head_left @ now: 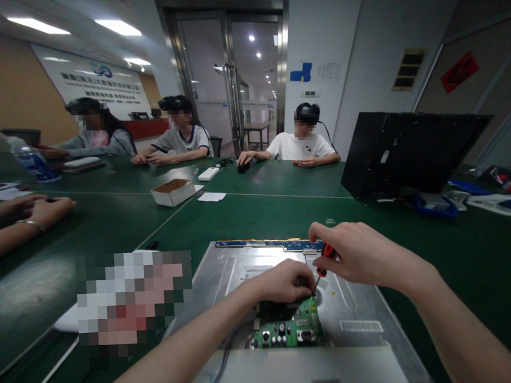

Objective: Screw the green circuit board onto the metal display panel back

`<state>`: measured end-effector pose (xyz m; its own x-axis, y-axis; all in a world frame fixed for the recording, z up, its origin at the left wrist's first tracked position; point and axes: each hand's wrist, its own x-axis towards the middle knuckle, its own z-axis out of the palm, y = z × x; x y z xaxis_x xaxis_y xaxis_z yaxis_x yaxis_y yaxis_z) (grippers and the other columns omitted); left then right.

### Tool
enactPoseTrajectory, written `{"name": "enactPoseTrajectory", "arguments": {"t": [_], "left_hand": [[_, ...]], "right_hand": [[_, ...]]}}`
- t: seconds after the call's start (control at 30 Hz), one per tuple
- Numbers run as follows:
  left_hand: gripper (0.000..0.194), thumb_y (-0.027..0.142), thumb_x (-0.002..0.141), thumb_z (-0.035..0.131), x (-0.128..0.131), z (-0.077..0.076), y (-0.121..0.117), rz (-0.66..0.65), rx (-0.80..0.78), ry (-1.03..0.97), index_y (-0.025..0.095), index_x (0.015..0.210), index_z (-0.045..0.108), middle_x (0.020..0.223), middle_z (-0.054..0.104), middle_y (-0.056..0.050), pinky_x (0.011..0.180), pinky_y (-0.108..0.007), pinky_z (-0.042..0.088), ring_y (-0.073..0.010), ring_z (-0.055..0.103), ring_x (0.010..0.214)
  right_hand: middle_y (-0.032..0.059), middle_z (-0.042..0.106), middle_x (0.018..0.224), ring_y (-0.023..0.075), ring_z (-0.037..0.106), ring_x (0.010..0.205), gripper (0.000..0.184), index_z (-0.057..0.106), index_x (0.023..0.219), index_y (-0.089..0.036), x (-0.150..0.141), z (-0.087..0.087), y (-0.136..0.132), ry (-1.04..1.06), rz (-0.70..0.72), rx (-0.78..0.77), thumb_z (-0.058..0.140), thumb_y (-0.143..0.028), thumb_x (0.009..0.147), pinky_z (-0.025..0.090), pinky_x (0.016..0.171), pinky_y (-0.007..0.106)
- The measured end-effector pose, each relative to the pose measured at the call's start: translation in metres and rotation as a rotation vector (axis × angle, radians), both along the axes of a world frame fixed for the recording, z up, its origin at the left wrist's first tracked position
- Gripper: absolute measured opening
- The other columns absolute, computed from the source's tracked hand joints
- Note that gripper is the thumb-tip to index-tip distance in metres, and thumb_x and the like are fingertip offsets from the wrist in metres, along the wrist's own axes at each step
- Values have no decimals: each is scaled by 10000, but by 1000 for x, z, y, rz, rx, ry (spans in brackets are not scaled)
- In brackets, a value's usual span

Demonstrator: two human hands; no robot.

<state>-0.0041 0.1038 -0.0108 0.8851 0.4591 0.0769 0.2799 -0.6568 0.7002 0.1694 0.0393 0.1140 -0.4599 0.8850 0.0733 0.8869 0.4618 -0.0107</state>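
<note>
My right hand (353,249) is closed round the red and black handle of a screwdriver (327,255). The tool slants down to the left, its tip at the far right corner of a green circuit board (293,322). Beside that tip, my left hand (285,281) has its fingers curled together; whatever they pinch is hidden. The board lies on a silver metal display panel (358,308), which carries a blue circuit strip (262,245) along its far edge. My left hand and wrist cover part of the board.
A black monitor (406,156) stands at the right beside blue-handled tools (434,203). Ahead sit an open white box (174,193) and paper (212,197) on the green table (256,217). Several people sit round it; another person's hands (40,215) are at left. A cable (223,365) crosses the panel.
</note>
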Motion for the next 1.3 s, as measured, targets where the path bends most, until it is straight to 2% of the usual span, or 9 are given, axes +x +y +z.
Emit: {"name": "enactPoseTrajectory", "arguments": {"t": [0.1, 0.2, 0.37, 0.5, 0.6, 0.8, 1.1, 1.17, 1.3], "left_hand": [[145, 26, 743, 631, 0, 1, 0, -12, -10, -5, 152, 796, 678, 714, 641, 21, 627, -207, 423, -125, 576, 652], [154, 14, 738, 631, 0, 0, 0, -9, -14, -22, 145, 807, 674, 724, 645, 15, 635, -211, 428, -130, 582, 665], [149, 19, 746, 628, 0, 0, 0, -13, 6, -11, 146, 808, 675, 764, 661, 0, 664, -223, 437, -149, 599, 721], [160, 14, 743, 622, 0, 3, -1, -11, 1, -15, 149, 813, 672, 749, 652, 5, 654, -220, 430, -142, 584, 700], [148, 13, 740, 627, 0, 4, -1, -11, -6, -16, 143, 792, 673, 740, 648, 1, 629, -213, 420, -136, 572, 683], [160, 9, 729, 630, 1, 0, 0, -11, -3, -6, 151, 784, 676, 692, 634, 24, 608, -204, 415, -124, 561, 644], [161, 19, 739, 627, 0, -1, 0, -9, 21, -14, 156, 801, 683, 757, 661, 9, 687, -229, 447, -149, 600, 726], [167, 18, 742, 622, 0, -1, 0, -9, 8, -21, 155, 817, 682, 758, 661, 8, 676, -226, 448, -147, 599, 718], [165, 17, 746, 625, 0, 1, 0, -20, 4, -20, 152, 821, 683, 763, 659, 4, 668, -223, 444, -143, 592, 709]], "right_hand": [[8, 655, 768, 190, 595, 663, 183, 517, 1007, -234, 1, 2, -2, 19, 28, -26, 581, -295, 847, 276, 527, 268], [7, 667, 854, 173, 601, 717, 178, 505, 994, -230, 2, 4, -5, 86, 92, -73, 572, -229, 829, 306, 555, 266], [0, 669, 814, 178, 603, 695, 170, 497, 982, -231, 2, 2, -6, 48, 56, -60, 567, -211, 829, 300, 544, 270], [18, 677, 755, 213, 626, 659, 177, 526, 975, -230, -2, 0, -3, -43, -15, 11, 585, -352, 862, 251, 499, 271], [37, 673, 703, 219, 629, 615, 233, 562, 926, -225, -7, 0, -1, -115, -71, 50, 514, -453, 910, 211, 478, 273], [28, 679, 726, 200, 627, 627, 93, 571, 933, -227, -8, -2, 1, -92, -20, 31, 556, -296, 871, 224, 491, 269], [9, 671, 894, 156, 610, 725, 235, 502, 1001, -225, 1, 5, -7, 105, 89, -117, 594, -165, 792, 337, 566, 251], [10, 679, 874, 168, 620, 723, 241, 507, 1021, -228, -1, 4, -7, 85, 69, -98, 610, -206, 805, 335, 560, 253], [17, 677, 736, 211, 628, 649, 195, 550, 974, -241, -5, 2, -2, -35, -39, -7, 575, -408, 876, 257, 495, 264]]}}
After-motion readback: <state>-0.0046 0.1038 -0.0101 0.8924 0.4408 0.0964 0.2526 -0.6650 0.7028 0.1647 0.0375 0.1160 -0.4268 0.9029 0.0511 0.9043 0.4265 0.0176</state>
